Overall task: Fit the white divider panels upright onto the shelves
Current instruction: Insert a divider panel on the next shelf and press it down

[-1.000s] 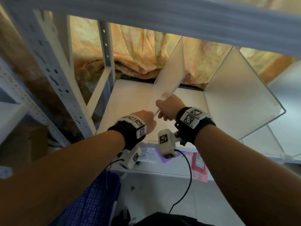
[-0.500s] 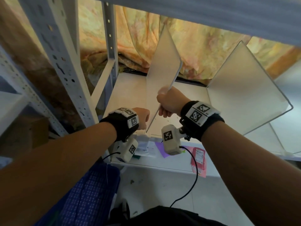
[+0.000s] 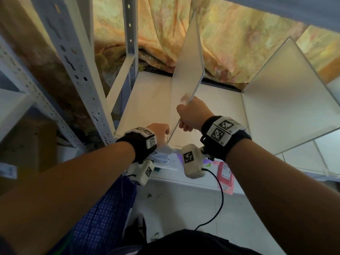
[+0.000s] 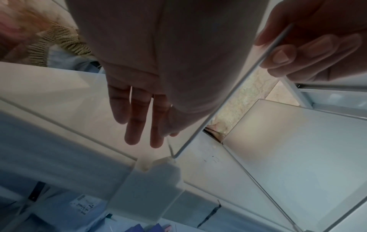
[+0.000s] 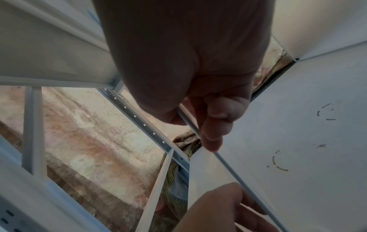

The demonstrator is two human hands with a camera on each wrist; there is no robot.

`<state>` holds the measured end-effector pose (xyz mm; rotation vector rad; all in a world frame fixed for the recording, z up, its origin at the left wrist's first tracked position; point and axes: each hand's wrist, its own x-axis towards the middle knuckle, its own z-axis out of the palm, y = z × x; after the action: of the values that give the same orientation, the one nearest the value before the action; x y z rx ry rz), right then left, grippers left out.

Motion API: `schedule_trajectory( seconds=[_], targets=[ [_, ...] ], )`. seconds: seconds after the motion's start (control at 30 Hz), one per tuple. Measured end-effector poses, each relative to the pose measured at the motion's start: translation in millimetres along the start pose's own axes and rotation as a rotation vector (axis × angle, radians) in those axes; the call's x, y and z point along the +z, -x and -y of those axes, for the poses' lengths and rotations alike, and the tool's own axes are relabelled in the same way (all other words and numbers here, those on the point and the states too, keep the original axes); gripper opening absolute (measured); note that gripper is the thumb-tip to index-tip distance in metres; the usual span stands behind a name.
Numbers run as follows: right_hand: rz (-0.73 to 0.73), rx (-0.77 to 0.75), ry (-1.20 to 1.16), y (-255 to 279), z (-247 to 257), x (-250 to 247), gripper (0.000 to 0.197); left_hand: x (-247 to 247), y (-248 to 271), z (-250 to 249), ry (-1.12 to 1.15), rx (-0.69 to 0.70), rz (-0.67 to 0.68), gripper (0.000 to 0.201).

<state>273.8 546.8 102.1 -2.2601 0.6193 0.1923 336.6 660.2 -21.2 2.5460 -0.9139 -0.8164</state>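
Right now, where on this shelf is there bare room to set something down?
Bare shelf between the post and the held panel, and between it and the fitted panel. Crowded at the front lip, around both hands.

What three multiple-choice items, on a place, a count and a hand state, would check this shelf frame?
1. Where is the already fitted divider panel?
A right of the held panel
B left of it
C on the floor

2. How many divider panels show?
A one
B two
C four

3. What does the right hand do?
A hangs idle
B presses the shelf
C grips the held panel

Key: 1 A, it stands on the right; 2 B, one held, one fitted; 3 C, fingers pinch its front edge.
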Motion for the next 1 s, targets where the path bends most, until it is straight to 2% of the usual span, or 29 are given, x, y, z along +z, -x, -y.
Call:
schedule_trajectory(
  seconds=[0.1, 0.23, 0.3, 0.4, 0.5, 0.77, 0.87, 1.0],
  targets=[
    [-0.007, -0.011, 0.005, 1.1, 2.8, 0.2, 0.03, 2.3, 0.5, 1.8, 0.007, 0.012, 0.026, 0.044],
    [-0.01, -0.019, 0.035, -0.2, 5.7, 3.1, 0.03, 8.2, 1.5, 1.5, -0.025, 0.039, 0.036, 0.033],
    [-0.012, -0.011, 0.055, -1.6, 4.9, 3.7, 0.032, 10.1, 1.2, 0.8, -0.063, 0.053, 0.04, 0.037],
    [-0.014, -0.004, 0.049, -3.6, 4.0, 3.8, 0.032, 12.0, 1.3, 2.0, -0.129, 0.068, 0.007, 0.039],
    [-0.005, 0.006, 0.053, -5.3, 1.6, 6.7, 0.029, 13.9, -0.6, 2.0, -0.184, 0.066, -0.023, 0.031],
    [0.168, 0.055, 0.356, -13.0, -25.4, 35.1, 0.022, 14.0, -2.1, 0.3, -0.172, 0.062, -0.026, 0.027],
    [0.234, 0.056, 0.406, -12.2, -30.3, 42.1, 0.022, 12.3, -0.2, -1.1, -0.168, 0.057, -0.017, 0.039],
    [0.192, 0.052, 0.427, -12.8, -33.9, 43.5, 0.026, 19.2, -6.2, 7.9, -0.174, 0.067, -0.033, 0.05]
  ],
)
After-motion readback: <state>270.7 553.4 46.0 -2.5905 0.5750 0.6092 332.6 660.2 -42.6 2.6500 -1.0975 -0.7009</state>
